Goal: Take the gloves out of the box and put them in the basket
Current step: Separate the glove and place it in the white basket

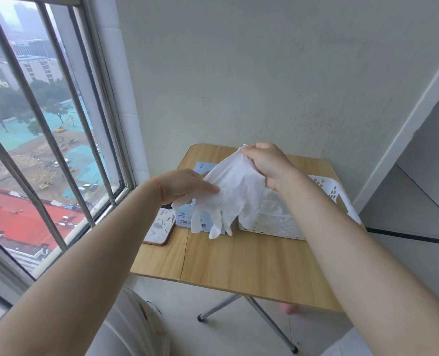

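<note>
A white glove (232, 191) hangs in the air over the table, fingers pointing down. My right hand (266, 163) pinches its cuff at the top. My left hand (185, 185) holds the glove's left side, thumb on the front, fingers hidden behind it. Under the glove stands the light blue glove box (185, 217), mostly covered by it. The white perforated basket (323, 191) sits to the right of the box, partly behind my right forearm, with some white material inside.
A phone in a patterned case (160, 227) lies at the left edge of the small wooden folding table (239, 258). A barred window is on the left, a wall close behind the table.
</note>
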{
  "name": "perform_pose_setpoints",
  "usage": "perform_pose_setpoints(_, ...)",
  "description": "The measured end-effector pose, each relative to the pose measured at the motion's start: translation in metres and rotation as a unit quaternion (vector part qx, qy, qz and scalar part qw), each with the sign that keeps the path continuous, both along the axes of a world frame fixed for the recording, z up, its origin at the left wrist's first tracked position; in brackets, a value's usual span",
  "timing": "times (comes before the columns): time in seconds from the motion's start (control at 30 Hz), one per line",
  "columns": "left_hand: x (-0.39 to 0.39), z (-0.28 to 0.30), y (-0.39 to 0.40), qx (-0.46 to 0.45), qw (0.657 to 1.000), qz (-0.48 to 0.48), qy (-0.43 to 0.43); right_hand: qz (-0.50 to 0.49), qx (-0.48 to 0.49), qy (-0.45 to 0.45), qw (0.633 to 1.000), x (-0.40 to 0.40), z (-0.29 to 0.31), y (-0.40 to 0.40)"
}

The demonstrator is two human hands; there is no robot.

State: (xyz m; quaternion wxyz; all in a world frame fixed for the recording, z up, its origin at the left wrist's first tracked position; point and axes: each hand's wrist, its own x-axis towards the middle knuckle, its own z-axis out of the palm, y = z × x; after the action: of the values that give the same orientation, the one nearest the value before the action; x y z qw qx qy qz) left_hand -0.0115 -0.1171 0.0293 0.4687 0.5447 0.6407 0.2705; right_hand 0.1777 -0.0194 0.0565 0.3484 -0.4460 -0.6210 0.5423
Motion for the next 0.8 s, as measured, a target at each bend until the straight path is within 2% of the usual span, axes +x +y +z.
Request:
perform_pose_setpoints(0.17,-0.014,-0.005,0.01,0.02,0.986,0.035,-0.159,-0.021,-0.056,0.038,0.998,0.004,-0.009,0.012)
perform_pose_setpoints(0.27,-0.013,-0.007,0.028,0.017,0.978,0.117,-0.17,-0.059,-0.074,0.037,0.995,0.014,-0.019,0.022)
perform_pose_setpoints(0.3,-0.01,-0.007,0.033,0.025,0.981,0.126,-0.147,-0.075,-0.081,0.031,0.993,0.018,-0.023,0.024)
perform_pose_setpoints(0.4,0.004,-0.01,0.059,0.049,0.991,0.124,0.0,-0.119,-0.099,0.014,0.988,0.036,-0.035,0.034)
perform_pose_setpoints(0.53,0.039,-0.015,0.1,0.054,0.993,0.099,0.04,-0.171,-0.119,-0.012,0.978,0.07,-0.051,0.046)
perform_pose_setpoints(0.67,0.079,-0.021,0.131,0.085,0.986,0.068,0.127,-0.213,-0.107,-0.069,0.969,0.105,-0.063,0.057)
perform_pose_setpoints(0.8,0.106,-0.029,0.149,0.11,0.966,0.045,0.228,-0.212,-0.064,-0.114,0.968,0.129,-0.07,0.065)
